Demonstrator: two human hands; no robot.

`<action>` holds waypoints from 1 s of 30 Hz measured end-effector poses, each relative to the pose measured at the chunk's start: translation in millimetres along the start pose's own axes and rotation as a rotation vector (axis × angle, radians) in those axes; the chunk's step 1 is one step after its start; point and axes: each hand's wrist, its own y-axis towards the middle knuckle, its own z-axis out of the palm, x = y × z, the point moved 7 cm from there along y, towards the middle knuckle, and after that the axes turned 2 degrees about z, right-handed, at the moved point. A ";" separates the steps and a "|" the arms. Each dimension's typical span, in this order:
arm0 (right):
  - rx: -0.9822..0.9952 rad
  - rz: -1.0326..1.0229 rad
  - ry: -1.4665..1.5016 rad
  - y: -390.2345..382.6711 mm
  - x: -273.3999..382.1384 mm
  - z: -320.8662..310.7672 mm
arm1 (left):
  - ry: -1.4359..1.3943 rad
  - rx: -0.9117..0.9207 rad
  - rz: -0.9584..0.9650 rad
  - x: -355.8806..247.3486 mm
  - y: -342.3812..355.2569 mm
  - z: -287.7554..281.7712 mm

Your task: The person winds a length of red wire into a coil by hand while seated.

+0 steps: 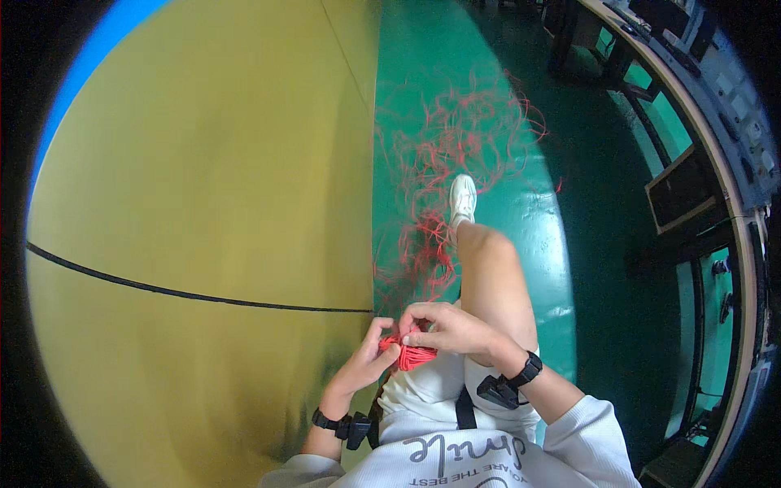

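A small wound bundle of red cord [417, 359] is held between my two hands, above my lap. My left hand [368, 363] grips its left side, with the thumb pressed against the strands. From the right, my right hand [452, 329] pinches the top of the bundle with thumb and forefinger. The fingertips hide part of the strands. A tangle of loose red cord [431, 252] lies on the green floor beyond my hands, and more cord [464, 130] spreads past my foot. Whether the bundle joins that tangle cannot be made out.
A yellow wall panel [220, 163] with a black seam rises close on my left. My leg in a white shoe [463, 195] stretches forward beside the tangle. Along the right runs a long desk [683, 98] bearing dark equipment, with frames beneath it.
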 end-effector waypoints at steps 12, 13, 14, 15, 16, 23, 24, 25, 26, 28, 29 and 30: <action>-0.141 0.115 0.328 19.2 -26.3 0.0 | -0.401 -0.066 0.175 -48.9 6.1 5.4; -0.227 0.005 0.161 23.4 -16.8 -0.4 | -0.428 -0.092 0.232 -55.8 7.7 2.4; -0.313 -0.108 -0.006 27.0 -7.8 -0.4 | -0.425 -0.110 0.230 -61.4 7.7 -1.0; -0.333 -0.236 -0.019 30.3 3.0 -2.7 | -0.389 -0.113 0.298 -76.7 6.8 -0.7; -0.326 -0.244 -0.007 38.2 7.9 -3.1 | -0.341 -0.123 0.370 -93.1 1.2 -3.1; -0.310 -0.213 -0.248 82.8 63.4 -33.8 | -0.317 -0.508 0.903 -256.7 -58.3 -40.8; -0.317 -0.219 -0.227 83.4 50.6 -47.1 | -0.349 -0.403 0.968 -286.4 -58.9 -29.6; -0.389 -0.223 -0.277 81.3 54.3 -49.7 | -0.267 -0.353 1.001 -310.2 -70.2 -25.4; -0.461 -0.225 -0.326 78.0 57.7 -47.1 | -0.255 -0.364 1.015 -319.5 -70.7 -23.6; -0.482 -0.177 -0.290 64.1 9.0 -25.6 | 0.021 -0.503 0.893 -308.3 -44.1 -18.1; -0.452 -0.150 -0.276 56.4 -15.6 -6.5 | 0.011 -0.392 0.856 -292.9 -31.2 -26.8; -0.387 -0.146 -0.288 49.8 -25.2 12.8 | 0.013 -0.395 0.865 -286.0 -32.4 -34.7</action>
